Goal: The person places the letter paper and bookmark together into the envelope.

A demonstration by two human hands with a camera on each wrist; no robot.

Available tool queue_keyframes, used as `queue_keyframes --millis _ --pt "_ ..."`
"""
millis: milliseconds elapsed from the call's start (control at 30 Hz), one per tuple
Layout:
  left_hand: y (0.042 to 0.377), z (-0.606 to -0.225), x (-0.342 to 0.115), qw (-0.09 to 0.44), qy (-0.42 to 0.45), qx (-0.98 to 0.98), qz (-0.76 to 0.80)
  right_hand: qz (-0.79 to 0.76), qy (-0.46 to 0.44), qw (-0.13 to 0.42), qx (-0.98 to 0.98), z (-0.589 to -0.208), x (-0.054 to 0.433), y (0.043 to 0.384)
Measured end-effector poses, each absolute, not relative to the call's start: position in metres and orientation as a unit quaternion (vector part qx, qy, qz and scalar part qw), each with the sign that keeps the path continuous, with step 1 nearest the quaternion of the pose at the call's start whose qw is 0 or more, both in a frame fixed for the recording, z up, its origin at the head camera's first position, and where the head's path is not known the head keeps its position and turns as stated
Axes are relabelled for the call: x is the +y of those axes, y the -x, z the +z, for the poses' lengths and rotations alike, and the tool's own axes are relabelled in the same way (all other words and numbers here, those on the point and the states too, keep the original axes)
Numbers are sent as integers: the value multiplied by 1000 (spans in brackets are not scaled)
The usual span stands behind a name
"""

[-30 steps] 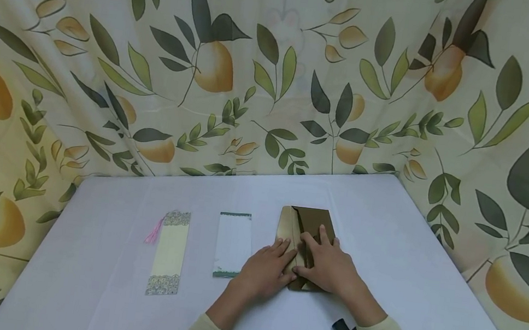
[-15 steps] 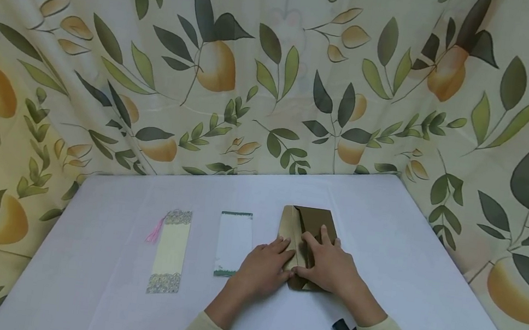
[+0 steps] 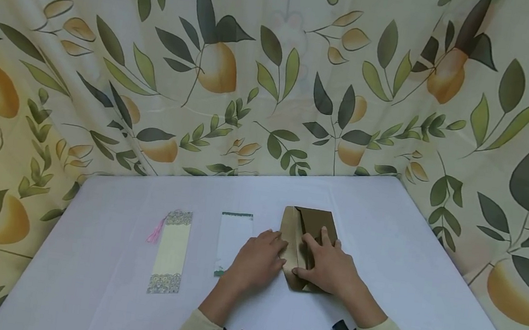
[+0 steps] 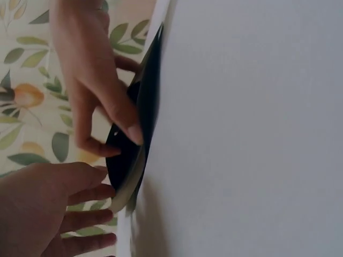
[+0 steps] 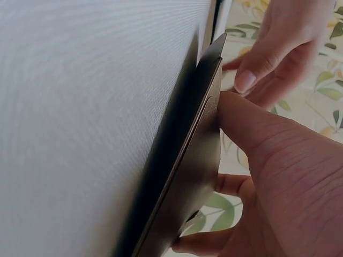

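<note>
A brown envelope (image 3: 319,220) lies on the white table, its lighter tan flap (image 3: 290,229) folded out along the left side. My right hand (image 3: 333,268) rests on the envelope with spread fingers, thumb down by the flap's crease. In the right wrist view, thumb and fingertips touch the envelope's brown face (image 5: 198,166). My left hand (image 3: 257,260) is at the flap's left edge. The left wrist view shows its fingers (image 4: 88,218) extended and apart, right beside the flap's edge, holding nothing. The envelope appears there nearly edge-on.
Left of the envelope lies a white card (image 3: 233,238) with green borders, partly overlapped by my left hand. Farther left is a pale yellow bookmark (image 3: 172,250) with patterned ends and a pink tassel (image 3: 155,230). A fruit-and-leaf patterned curtain (image 3: 268,132) hangs behind the table (image 3: 102,233).
My left hand has lifted off the flap and shifted a little left, uncovering more of it. The right hand and the envelope stay in place.
</note>
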State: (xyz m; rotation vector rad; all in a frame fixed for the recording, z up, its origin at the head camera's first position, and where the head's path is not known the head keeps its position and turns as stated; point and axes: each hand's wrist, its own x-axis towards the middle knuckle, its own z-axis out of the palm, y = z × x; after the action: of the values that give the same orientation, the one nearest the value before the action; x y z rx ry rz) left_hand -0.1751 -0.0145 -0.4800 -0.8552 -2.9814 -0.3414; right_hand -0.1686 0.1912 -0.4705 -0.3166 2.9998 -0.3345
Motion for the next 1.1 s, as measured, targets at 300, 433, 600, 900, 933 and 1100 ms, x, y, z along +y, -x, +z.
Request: queue_keyframes --millis 300,433,600,900,933,1100 --pt "190 -477 -43 13 183 -967 -176 -113 104 54 987 -470 190 166" --pt "196 -478 -59 9 141 -970 -200 -111 106 53 987 -469 190 165" --pt "200 -479 -80 13 100 -970 -223 -109 112 48 987 -468 190 164" --pt "199 -475 -104 -27 19 -960 -278 -105 114 45 987 -469 191 165" --pt "199 -475 -105 -34 12 -958 -284 -104 114 45 987 -469 191 165" --pt "198 -470 -108 -62 -5 -948 -312 -101 113 44 988 -471 191 166"
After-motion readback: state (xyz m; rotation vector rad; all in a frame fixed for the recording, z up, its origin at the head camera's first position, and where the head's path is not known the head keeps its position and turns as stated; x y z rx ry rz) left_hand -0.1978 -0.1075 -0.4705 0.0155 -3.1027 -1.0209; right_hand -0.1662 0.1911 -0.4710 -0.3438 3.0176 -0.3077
